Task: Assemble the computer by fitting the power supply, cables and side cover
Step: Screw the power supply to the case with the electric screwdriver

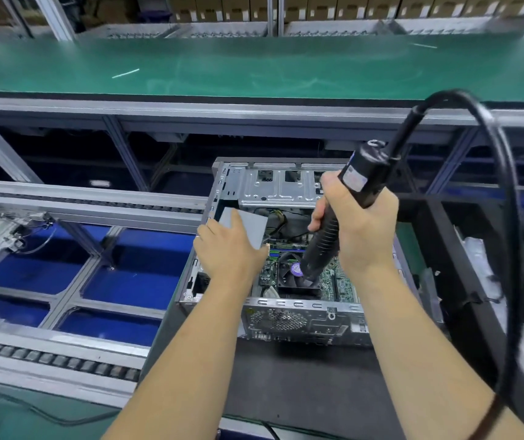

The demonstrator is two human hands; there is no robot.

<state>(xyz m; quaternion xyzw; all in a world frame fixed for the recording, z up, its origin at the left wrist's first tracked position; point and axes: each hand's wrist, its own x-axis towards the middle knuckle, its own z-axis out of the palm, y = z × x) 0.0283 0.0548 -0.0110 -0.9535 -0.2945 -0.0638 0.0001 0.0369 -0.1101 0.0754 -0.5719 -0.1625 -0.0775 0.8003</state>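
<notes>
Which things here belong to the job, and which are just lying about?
In the job: open computer case; grey power supply under the left hand; electric screwdriver held in the right hand.

Lying about: green conveyor belt; roller track; cardboard boxes.

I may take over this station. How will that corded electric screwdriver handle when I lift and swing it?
The electric screwdriver probably feels top-heavy: its thick motor body rises above the right hand. Its ribbed grip should resist slipping. The thick black cord arches stiffly from the top, so it will likely tug back as you swing.
</notes>
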